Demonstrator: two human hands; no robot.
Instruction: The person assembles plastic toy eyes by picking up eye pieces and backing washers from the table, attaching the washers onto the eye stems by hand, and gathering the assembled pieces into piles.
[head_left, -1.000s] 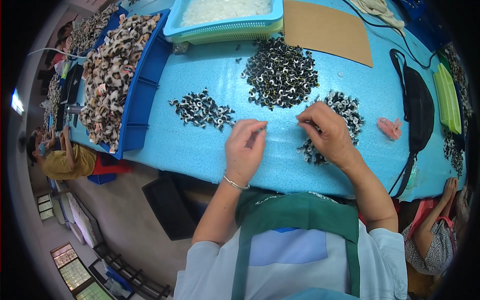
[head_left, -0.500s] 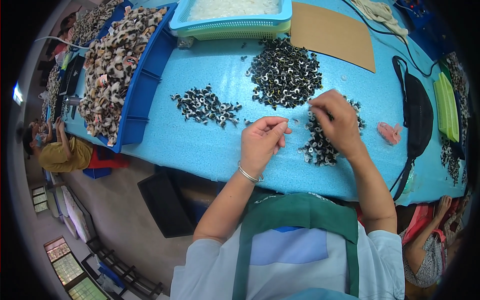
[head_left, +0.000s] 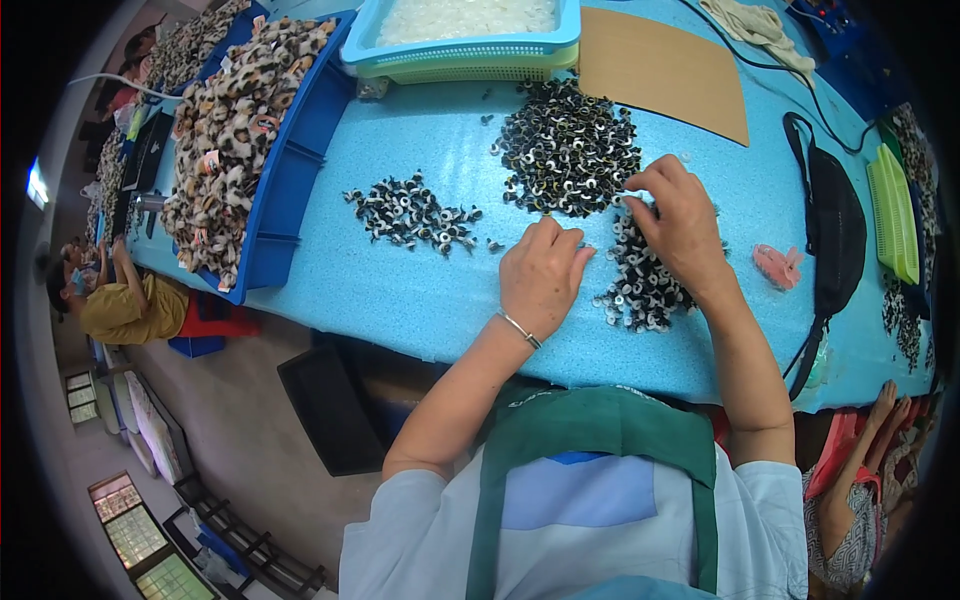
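Tabletop [head_left: 400, 310]: speckled blue
Left hand [head_left: 545, 275]: curled near black-and-white parts pile [head_left: 565, 150], hold unclear
Right hand [head_left: 680, 225]: thumb near forefinger, contents unclear

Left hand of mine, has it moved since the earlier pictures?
Yes. Judged against the small left pile of black-and-white parts, your left hand has shifted to the right, away from that pile.

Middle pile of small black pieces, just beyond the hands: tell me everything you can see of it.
The middle pile is a roughly rounded heap of small, plastic-looking pieces, mostly black with white parts and flecks of yellow. They lie jumbled at many angles on the blue table surface. Its far end nears the stacked baskets, with the brown board to its right. The left hand and right hand are close to its near edge; contact is unclear.
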